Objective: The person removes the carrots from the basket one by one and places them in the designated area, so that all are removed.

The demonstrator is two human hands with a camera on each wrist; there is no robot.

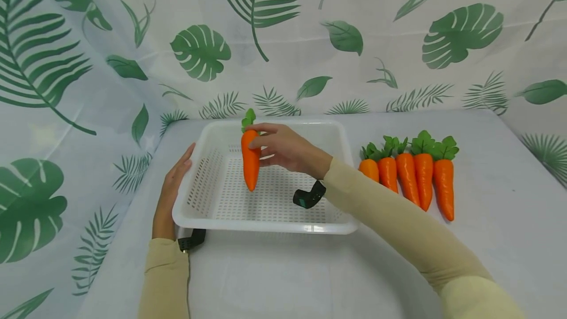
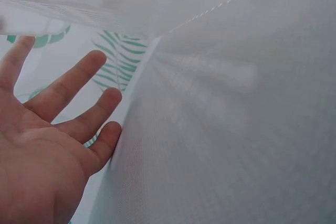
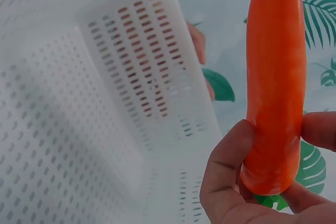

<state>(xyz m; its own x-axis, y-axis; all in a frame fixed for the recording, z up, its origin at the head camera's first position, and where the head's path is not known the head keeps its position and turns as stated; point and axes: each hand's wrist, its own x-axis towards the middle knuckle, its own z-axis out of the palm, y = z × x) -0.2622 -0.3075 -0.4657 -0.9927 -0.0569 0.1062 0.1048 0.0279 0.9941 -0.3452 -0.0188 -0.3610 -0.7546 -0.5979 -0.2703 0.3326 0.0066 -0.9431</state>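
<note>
An orange carrot with green leaves at its top hangs tip down over the white perforated basket. My right hand pinches it near the leafy end between thumb and fingers; the right wrist view shows the carrot close up in the right hand. Along the basket's left side, my left hand rests against the outer wall with fingers extended. In the left wrist view the left hand has its fingers spread, palm facing the basket. No carrot shows on the basket floor.
Several carrots with leafy tops lie in a row on the white table, right of the basket. A leaf-patterned cloth hangs behind the table and along its left side. Black wrist cameras sit on both wrists.
</note>
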